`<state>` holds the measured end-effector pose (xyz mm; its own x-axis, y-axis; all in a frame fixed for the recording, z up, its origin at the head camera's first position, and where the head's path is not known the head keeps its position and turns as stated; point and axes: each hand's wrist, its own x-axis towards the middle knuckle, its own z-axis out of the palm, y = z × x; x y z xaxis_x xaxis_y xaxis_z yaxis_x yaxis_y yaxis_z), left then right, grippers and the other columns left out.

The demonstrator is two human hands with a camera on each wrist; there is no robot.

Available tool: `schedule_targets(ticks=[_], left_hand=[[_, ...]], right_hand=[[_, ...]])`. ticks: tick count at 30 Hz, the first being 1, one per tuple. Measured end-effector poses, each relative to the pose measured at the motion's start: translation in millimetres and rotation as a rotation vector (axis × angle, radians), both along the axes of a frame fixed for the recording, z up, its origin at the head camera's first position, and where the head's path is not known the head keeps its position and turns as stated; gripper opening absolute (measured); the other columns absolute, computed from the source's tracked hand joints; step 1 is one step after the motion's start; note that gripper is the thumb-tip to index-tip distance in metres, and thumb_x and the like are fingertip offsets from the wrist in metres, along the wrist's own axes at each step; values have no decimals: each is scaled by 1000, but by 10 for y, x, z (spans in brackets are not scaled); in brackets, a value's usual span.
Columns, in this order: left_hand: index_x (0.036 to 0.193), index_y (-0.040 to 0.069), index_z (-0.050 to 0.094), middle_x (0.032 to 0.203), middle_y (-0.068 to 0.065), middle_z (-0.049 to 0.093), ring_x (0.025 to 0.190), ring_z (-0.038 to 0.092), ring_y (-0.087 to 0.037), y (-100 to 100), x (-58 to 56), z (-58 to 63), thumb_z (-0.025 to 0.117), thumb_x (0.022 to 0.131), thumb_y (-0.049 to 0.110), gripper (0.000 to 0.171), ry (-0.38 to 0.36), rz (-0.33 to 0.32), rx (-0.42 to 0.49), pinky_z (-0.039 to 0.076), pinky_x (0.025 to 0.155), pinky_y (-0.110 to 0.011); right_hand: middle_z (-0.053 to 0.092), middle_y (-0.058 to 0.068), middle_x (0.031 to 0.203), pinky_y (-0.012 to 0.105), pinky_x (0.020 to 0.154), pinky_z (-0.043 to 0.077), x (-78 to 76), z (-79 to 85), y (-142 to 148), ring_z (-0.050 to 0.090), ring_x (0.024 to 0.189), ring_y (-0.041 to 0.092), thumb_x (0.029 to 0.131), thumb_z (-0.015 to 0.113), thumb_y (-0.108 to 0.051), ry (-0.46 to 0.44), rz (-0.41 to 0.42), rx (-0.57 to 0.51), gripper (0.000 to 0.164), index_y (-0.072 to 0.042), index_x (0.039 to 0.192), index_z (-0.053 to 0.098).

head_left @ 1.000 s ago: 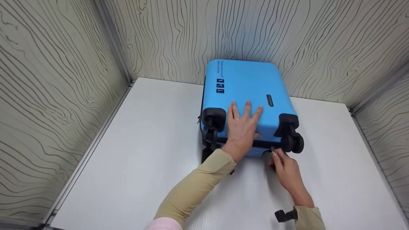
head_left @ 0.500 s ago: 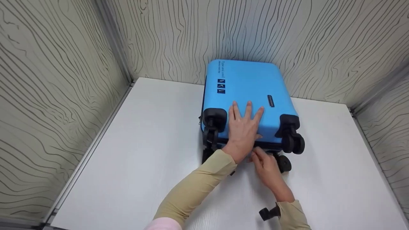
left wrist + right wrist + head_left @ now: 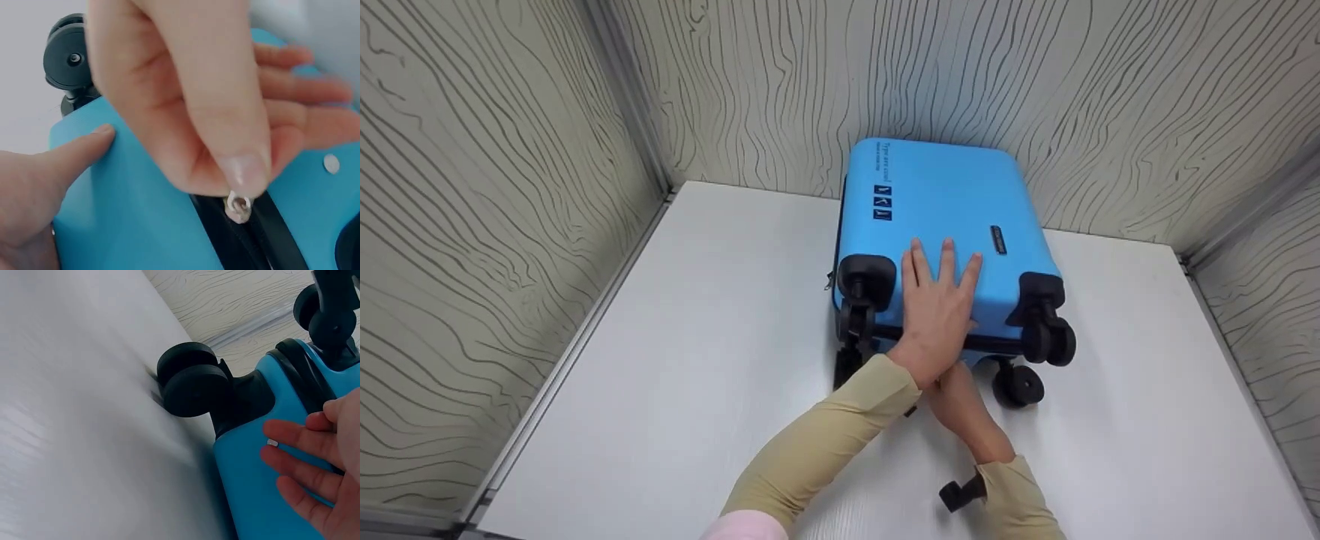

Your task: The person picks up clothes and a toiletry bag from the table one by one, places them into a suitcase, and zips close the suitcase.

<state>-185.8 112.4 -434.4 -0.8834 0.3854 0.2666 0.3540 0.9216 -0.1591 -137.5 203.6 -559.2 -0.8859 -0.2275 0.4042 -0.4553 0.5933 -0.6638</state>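
Note:
A light-blue hard-shell suitcase (image 3: 945, 187) lies flat on the white table, its wheeled end facing me. My left hand (image 3: 937, 315) rests spread on its top shell near that end, the fingers straight. Low in front, partly behind the left wrist, is my right hand (image 3: 962, 409). Thumb and forefinger of this hand pinch a small metal zipper pull (image 3: 239, 209) on the black zipper (image 3: 247, 239), as the left wrist view shows. Its other fingers stretch out loosely. In the head view the zipper pull is hidden.
Black caster wheels (image 3: 1048, 339) stick out at the suitcase's near corners, and a lower wheel (image 3: 1020, 385) sits close to my right hand. Patterned wall panels (image 3: 765, 90) stand behind and beside the white table (image 3: 720, 322).
My right hand has slid leftward along the suitcase's near end, from by the right wheel to under my left wrist. My left hand has stayed on the shell, with a very slight rightward shift.

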Motion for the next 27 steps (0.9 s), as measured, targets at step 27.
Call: schedule_targets(ticks=[27], left_hand=[[156, 18, 44, 159, -12, 39, 147, 33, -32, -1463, -382, 816, 56, 104, 48, 61, -369, -213, 305, 20, 119, -49]], right_hand=[[47, -15, 78, 29, 62, 41, 116, 15, 63, 45, 65, 8, 109, 52, -24, -82, 71, 11, 18, -16, 95, 61]])
